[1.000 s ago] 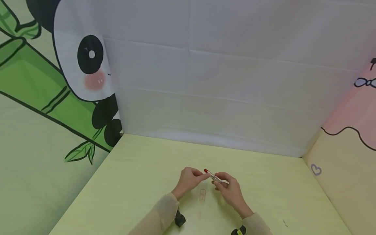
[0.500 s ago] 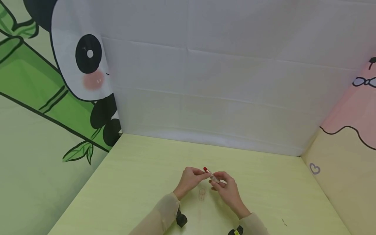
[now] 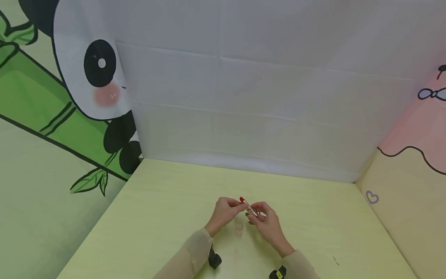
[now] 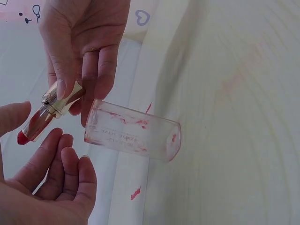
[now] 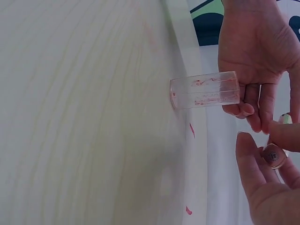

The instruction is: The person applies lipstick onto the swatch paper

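"Gold under the right thumb: that's the base of the lipstick (image 4: 51,111), pinched in the fingers of the right hand (image 3: 271,228)."

"And the left hand (image 3: 224,214)?"

"Just beside it. Its fingers are loosely bent, thumb apart, with the red end between them; I can't tell whether any of them touches."

"How does the long axis run?"

"On a slant: base at the right fingers, red end up and leftward, towards the back edge of the bench (image 3: 306,217). I'd judge that line to be what matters, since the red end points into the left hand's gap."

"How are the hands posed?"

"Both reach in from the near side, palms turned towards each other, raised above the bench about midway between its left and right edges."

"Anything close by?"

"A clear cap (image 5: 206,91), upright on the bench, nearer the person than the lipstick."
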Motion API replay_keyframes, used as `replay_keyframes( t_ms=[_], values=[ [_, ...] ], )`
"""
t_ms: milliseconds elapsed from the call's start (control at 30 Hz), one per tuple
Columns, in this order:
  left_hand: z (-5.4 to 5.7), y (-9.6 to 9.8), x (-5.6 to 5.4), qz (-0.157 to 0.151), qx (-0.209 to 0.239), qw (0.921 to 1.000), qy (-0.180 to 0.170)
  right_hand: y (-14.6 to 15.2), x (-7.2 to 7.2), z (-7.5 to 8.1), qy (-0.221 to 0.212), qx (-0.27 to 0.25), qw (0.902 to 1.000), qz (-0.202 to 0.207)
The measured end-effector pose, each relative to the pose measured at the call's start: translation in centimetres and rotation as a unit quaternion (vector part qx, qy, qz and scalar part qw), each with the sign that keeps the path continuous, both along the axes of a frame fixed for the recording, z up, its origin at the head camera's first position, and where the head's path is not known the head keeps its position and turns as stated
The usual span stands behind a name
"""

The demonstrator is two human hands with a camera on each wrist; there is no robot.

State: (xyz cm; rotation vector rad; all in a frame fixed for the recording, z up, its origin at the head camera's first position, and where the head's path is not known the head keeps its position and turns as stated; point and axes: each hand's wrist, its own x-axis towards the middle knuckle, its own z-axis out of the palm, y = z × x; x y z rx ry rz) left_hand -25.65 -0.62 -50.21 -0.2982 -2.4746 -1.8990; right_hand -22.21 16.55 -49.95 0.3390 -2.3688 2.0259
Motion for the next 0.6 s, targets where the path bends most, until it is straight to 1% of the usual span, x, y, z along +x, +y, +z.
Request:
replay_keyframes(
  t_ms=[167, 367, 467, 600],
  values=[
    [-0.02, -0.01, -0.06, -0.006, 0.003, 1.0000, 0.002, -0.17, -0.01, -0.02, 0.001, 0.004, 1.0000, 0.002],
    [0.06, -0.09, 0.03, -0.006, 0.007, 1.0000, 0.001, -0.24, 0.04, 0.02, 0.006, -0.002, 0.9998, 0.017],
    [0.12, -0.18, 0.07, -0.005, 0.006, 1.0000, 0.001, -0.03, -0.06, -0.07, 0.001, 0.004, 0.9997, 0.025],
    [0.04, -0.41, -0.04, -0.001, 0.001, 1.0000, 0.002, 0.15, -0.02, 0.29, -0.008, 0.020, 0.9992, 0.035]
  ],
)
